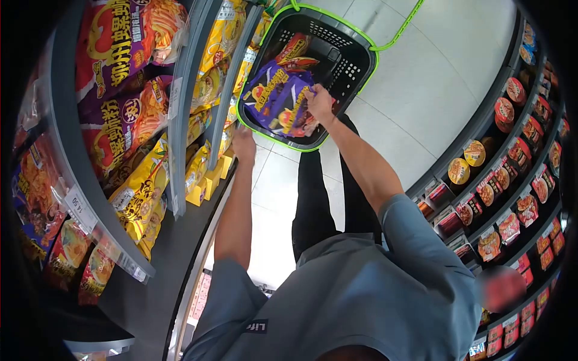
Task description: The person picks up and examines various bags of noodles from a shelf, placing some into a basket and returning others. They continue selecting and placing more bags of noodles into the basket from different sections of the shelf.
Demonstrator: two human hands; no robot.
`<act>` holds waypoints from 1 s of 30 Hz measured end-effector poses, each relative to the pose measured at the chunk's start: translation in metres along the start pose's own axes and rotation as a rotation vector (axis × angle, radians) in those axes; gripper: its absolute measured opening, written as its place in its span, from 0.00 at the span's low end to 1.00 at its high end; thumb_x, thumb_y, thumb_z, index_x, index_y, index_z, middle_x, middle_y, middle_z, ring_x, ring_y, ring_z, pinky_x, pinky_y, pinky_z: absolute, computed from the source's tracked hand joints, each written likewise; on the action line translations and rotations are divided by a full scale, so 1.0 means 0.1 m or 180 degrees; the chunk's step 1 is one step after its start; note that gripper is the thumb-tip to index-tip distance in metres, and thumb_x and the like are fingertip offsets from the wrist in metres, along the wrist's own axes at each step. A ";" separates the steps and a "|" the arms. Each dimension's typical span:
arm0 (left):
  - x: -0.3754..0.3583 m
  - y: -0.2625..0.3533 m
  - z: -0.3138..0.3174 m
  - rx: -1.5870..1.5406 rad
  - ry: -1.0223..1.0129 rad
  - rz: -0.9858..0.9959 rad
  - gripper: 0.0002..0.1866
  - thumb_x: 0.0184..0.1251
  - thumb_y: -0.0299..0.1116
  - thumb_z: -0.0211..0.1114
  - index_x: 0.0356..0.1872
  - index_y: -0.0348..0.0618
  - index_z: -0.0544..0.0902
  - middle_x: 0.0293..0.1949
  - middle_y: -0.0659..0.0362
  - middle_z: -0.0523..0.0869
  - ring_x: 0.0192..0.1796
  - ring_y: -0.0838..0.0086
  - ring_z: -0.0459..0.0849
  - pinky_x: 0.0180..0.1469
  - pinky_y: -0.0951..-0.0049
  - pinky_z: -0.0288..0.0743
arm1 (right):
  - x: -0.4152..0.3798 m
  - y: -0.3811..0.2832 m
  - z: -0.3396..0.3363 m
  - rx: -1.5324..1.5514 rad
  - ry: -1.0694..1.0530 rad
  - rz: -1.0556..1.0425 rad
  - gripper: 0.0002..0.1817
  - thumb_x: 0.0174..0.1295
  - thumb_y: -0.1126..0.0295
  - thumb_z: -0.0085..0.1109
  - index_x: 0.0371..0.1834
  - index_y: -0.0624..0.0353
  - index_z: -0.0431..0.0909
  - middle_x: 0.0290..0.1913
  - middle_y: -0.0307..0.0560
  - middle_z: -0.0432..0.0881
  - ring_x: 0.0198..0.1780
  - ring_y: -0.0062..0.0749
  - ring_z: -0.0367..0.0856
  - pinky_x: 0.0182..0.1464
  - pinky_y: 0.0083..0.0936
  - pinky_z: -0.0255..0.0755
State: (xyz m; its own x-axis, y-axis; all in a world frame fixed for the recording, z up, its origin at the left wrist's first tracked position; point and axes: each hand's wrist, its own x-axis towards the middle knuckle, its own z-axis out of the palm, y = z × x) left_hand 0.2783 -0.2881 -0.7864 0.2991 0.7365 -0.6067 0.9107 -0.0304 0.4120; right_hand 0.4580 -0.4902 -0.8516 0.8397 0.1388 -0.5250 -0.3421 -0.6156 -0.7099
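A black basket (346, 35) with a bright green rim sits on the floor. Inside lie purple noodle packets (272, 90) with yellow lettering and a red packet (295, 46). My right hand (320, 104) reaches into the basket, its fingers closed on the edge of a purple packet. Just outside the basket's lower left corner is my left hand (243, 144), beside the shelf with yellow packets. It is small and blurred, so its fingers and any contact with the rim cannot be made out.
Shelves on the left hold large purple packets (114, 129) and yellow packets (141, 191). Curved shelves on the right carry instant noodle cups (504, 110) and bowls. A green basket handle (404, 35) extends over the light tiled floor (409, 129). My legs stand below the basket.
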 end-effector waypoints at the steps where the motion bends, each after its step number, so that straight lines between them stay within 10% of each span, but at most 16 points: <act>1: -0.22 0.01 -0.07 0.0428 -0.0240 0.0313 0.13 0.64 0.34 0.61 0.45 0.38 0.81 0.44 0.46 0.85 0.48 0.53 0.82 0.50 0.62 0.76 | 0.01 0.06 -0.02 0.0017 0.0004 -0.0012 0.13 0.57 0.65 0.64 0.41 0.61 0.78 0.35 0.59 0.83 0.42 0.55 0.82 0.43 0.44 0.74; 8: -1.45 -0.70 -0.02 0.0473 -0.0604 0.0532 0.14 0.65 0.35 0.63 0.46 0.38 0.83 0.41 0.49 0.86 0.45 0.60 0.84 0.49 0.64 0.76 | 0.07 0.44 -0.29 -0.0937 -0.0351 -0.0317 0.34 0.56 0.63 0.63 0.63 0.66 0.62 0.52 0.63 0.80 0.57 0.59 0.76 0.58 0.42 0.72; 12: -1.80 -0.99 -0.03 0.0278 -0.1116 0.0092 0.17 0.69 0.42 0.56 0.45 0.39 0.83 0.40 0.47 0.87 0.45 0.55 0.85 0.49 0.61 0.76 | 0.05 0.58 -0.50 -0.1015 -0.0962 -0.0621 0.23 0.61 0.59 0.58 0.52 0.65 0.73 0.39 0.65 0.82 0.43 0.60 0.82 0.49 0.46 0.75; 17: -1.82 -0.86 -0.21 0.0261 -0.0959 -0.0089 0.17 0.66 0.44 0.59 0.47 0.44 0.84 0.44 0.47 0.86 0.49 0.57 0.84 0.53 0.60 0.76 | 0.11 0.93 -0.79 -0.1035 -0.1855 -0.1625 0.20 0.70 0.59 0.43 0.56 0.59 0.76 0.54 0.61 0.79 0.55 0.54 0.77 0.55 0.45 0.71; 19: -1.82 -0.57 -0.43 0.0331 -0.0770 0.0201 0.17 0.66 0.45 0.59 0.46 0.46 0.85 0.42 0.49 0.87 0.46 0.59 0.86 0.50 0.60 0.77 | 0.06 1.32 -1.07 -0.1243 -0.1423 -0.1618 0.15 0.66 0.65 0.46 0.30 0.59 0.81 0.25 0.49 0.83 0.28 0.44 0.83 0.34 0.39 0.76; 22: -1.67 -0.59 -0.45 -0.0488 -0.0658 -0.0033 0.15 0.67 0.43 0.61 0.43 0.42 0.84 0.37 0.53 0.88 0.35 0.69 0.86 0.39 0.66 0.80 | -0.01 1.31 -1.42 -0.0358 -0.1463 0.0174 0.08 0.60 0.69 0.62 0.38 0.63 0.82 0.26 0.47 0.83 0.25 0.26 0.80 0.27 0.28 0.74; 30: -2.05 -0.17 -0.86 -0.1404 -0.0148 -0.0442 0.16 0.65 0.44 0.62 0.43 0.41 0.84 0.34 0.56 0.88 0.30 0.70 0.87 0.36 0.67 0.81 | -0.02 0.81 -2.07 -0.0468 -0.1662 0.0818 0.12 0.63 0.68 0.57 0.49 0.57 0.78 0.32 0.41 0.83 0.29 0.29 0.83 0.21 0.27 0.71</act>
